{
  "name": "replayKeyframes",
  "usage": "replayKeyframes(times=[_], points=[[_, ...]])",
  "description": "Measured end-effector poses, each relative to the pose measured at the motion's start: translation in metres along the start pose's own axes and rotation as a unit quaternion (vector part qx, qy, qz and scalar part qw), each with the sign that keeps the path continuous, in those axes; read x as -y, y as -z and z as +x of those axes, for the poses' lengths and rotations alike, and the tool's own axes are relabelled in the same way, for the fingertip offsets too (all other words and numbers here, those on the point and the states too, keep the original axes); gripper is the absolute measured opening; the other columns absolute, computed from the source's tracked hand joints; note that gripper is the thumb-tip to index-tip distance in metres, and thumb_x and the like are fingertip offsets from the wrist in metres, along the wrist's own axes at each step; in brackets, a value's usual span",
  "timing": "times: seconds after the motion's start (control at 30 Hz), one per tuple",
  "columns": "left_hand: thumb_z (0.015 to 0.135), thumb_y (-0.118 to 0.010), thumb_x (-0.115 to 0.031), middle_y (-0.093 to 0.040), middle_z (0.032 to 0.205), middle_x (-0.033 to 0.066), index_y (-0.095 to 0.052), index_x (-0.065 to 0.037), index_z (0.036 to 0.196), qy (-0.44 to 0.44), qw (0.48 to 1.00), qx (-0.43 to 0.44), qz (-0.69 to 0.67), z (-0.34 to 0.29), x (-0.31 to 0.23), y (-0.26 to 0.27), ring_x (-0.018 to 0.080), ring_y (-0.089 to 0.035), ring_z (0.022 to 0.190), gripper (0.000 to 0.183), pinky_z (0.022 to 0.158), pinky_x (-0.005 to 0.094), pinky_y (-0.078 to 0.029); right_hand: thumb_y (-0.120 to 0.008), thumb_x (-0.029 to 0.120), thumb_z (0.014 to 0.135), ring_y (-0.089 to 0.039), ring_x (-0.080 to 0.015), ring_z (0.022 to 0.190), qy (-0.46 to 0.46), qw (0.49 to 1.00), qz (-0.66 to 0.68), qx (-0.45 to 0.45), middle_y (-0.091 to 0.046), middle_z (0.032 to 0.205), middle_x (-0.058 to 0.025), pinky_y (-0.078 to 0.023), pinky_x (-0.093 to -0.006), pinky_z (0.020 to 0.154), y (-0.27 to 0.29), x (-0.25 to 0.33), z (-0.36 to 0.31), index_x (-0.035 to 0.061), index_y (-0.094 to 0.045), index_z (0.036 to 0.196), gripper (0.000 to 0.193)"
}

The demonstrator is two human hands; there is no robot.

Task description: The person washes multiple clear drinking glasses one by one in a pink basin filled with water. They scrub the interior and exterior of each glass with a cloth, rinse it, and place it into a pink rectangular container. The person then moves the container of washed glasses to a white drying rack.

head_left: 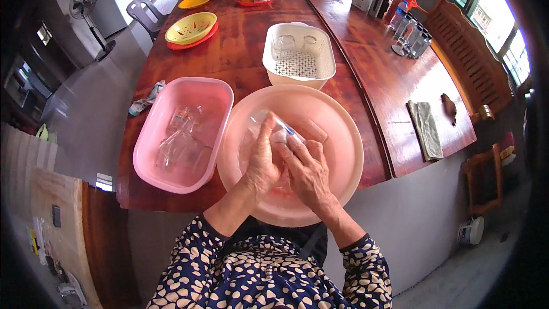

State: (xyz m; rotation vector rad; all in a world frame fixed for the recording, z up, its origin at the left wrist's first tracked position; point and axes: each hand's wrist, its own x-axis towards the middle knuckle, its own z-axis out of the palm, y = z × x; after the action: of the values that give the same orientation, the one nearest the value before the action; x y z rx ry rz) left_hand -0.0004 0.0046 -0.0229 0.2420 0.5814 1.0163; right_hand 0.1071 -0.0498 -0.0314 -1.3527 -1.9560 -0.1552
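Both my hands are inside a round pink basin (343,137) of water at the table's near edge. My left hand (260,160) wraps around a clear drinking glass (274,127) lying in the water. My right hand (307,170) presses against the same glass from the right, its fingers over the glass's side. Most of the glass is hidden by my fingers. Left of the basin stands a rectangular pink tub (150,137) with several clear glasses (182,140) lying in water.
A white draining basket (274,68) holding two upturned glasses sits just beyond the basin. Yellow bowls (190,27) on red plates stand farther back. A crumpled cloth (146,100) lies left of the tub, a folded towel (426,129) at right. Bottles (409,31) stand far right.
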Motion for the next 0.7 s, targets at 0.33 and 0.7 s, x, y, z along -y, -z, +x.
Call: replayKeyframes(times=[0.33,0.7], points=[[0.083,-0.069,-0.036,-0.05,0.107,0.0092,-0.039,-0.008,0.118,-0.234,0.958,-0.056,0.154,0.006,0.008,-0.002,0.0167,-0.056,0.094,0.054,0.071,0.0321,-0.053,-0.053,-0.007,0.082,-0.059,-0.0145,0.083,-0.264,0.826,0.49,0.088,-0.065,0.091,-0.004,-0.047,-0.0241,0.079,0.003,-0.012,-0.018,0.0024,-0.064,0.097,0.021],[0.076,-0.073,-0.046,-0.05,0.107,0.0087,-0.034,-0.007,0.123,-0.159,0.971,-0.091,0.157,-0.001,0.003,0.003,0.0144,-0.056,0.084,0.072,0.069,0.0344,-0.052,-0.047,-0.004,0.086,-0.051,-0.0057,0.074,-0.367,0.73,0.575,-0.043,-0.058,0.088,0.0002,-0.042,-0.0196,0.064,0.028,-0.005,-0.006,0.0022,-0.06,0.098,0.018]])
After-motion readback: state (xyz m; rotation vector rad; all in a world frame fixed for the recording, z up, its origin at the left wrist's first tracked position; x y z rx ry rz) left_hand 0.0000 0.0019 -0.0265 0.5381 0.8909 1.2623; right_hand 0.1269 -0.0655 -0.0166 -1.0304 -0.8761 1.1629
